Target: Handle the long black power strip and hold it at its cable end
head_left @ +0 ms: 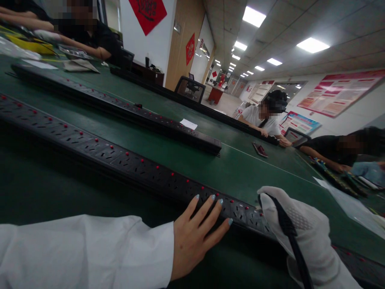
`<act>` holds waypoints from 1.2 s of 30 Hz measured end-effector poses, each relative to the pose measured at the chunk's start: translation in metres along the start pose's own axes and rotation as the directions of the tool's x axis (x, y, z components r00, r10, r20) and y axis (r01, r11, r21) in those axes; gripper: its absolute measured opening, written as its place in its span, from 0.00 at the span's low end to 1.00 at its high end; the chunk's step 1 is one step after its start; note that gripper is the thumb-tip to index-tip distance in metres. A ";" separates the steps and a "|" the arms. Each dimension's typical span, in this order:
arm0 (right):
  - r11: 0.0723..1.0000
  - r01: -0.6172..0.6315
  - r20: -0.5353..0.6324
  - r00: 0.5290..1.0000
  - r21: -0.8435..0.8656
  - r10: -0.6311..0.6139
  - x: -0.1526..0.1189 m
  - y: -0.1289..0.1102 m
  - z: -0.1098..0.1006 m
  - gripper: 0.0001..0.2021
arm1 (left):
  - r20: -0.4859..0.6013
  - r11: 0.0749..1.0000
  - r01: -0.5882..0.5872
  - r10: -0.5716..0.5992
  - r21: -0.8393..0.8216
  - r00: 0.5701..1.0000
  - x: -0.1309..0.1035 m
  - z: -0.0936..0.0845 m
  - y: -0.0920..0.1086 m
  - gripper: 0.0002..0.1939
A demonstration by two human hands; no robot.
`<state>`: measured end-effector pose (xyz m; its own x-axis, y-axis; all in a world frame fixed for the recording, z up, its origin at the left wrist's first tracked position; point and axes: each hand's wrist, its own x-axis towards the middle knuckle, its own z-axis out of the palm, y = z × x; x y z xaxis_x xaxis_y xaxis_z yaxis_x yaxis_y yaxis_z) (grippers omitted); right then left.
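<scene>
A long black power strip (126, 160) with a row of sockets and red lights runs slantwise across the green table. My left hand (197, 241), bare with pale blue nails, lies on its near edge with the fingers spread. To the right, my right hand (297, 228) wears a white glove and is closed around a black cable (290, 226), which hangs down toward the bottom edge of the view. The gloved fingertips are close to the sockets; whether they touch the strip, and what the cable's end meets, is hidden behind the glove.
Beyond lies another black strip (120, 106) with a white paper slip (189, 124). A third long bar (180, 98) lies along the far side. A phone (260, 149) and a white sheet (351, 204) are at the right. People sit around the green table (240, 172).
</scene>
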<state>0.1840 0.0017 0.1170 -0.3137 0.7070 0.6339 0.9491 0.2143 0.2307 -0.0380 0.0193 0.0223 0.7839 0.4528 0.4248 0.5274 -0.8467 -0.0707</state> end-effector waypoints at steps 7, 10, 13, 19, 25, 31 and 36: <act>0.988 -0.006 0.173 0.985 0.154 -0.021 -0.010 -0.019 0.021 0.13 | 0.007 0.999 -0.015 0.015 -0.032 1.000 0.000 0.001 -0.001 0.31; 0.984 -0.048 0.226 0.974 0.173 0.008 -0.010 -0.020 0.020 0.13 | 0.032 0.999 -0.023 0.024 -0.035 0.999 0.000 0.001 -0.001 0.31; 0.996 -0.016 0.217 0.976 0.088 -0.003 -0.007 -0.016 0.015 0.15 | 0.017 0.999 -0.007 0.008 -0.036 1.000 0.000 0.001 -0.001 0.29; 0.999 -0.051 0.018 0.999 0.008 0.051 0.003 -0.005 0.002 0.14 | 0.000 1.000 -0.017 0.017 -0.019 1.000 0.000 0.001 -0.001 0.31; 0.983 -0.046 0.219 0.976 0.180 0.006 -0.005 -0.019 0.014 0.14 | 0.002 0.999 -0.015 0.015 -0.036 1.000 0.000 0.002 -0.001 0.30; 0.968 -0.083 0.281 0.960 0.239 0.013 -0.009 -0.018 0.018 0.13 | 0.041 0.998 -0.031 0.033 -0.051 0.999 -0.001 -0.002 -0.003 0.31; 0.991 -0.010 0.173 0.985 0.136 -0.014 -0.003 -0.009 0.007 0.13 | 0.034 0.999 -0.027 0.029 -0.047 0.999 0.000 -0.001 -0.002 0.32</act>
<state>0.1764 0.0025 0.1083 -0.3173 0.8100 0.4932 0.9471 0.2967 0.1221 -0.0399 0.0210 0.0231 0.8097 0.4372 0.3915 0.4896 -0.8710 -0.0398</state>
